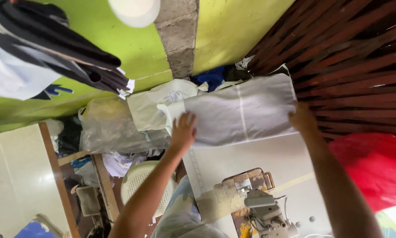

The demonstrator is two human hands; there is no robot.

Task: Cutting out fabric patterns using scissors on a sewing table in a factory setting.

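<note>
Green walls and a dark slatted wooden panel [352,57] back a white sewing bench [268,154]. Left hand [183,131] presses flat and open on a folded grey-white cloth [242,110] at the far edge; right hand [301,118] grips its right end. Sewing machine [259,207] sits near, unused.

Bare tabletop [268,158] lies open between the forearms, from the cloth [239,110] to the sewing machine [255,202], which blocks the near edge. The red bag [374,169] crowds the right side; plastic bags [114,125] crowd the left.
</note>
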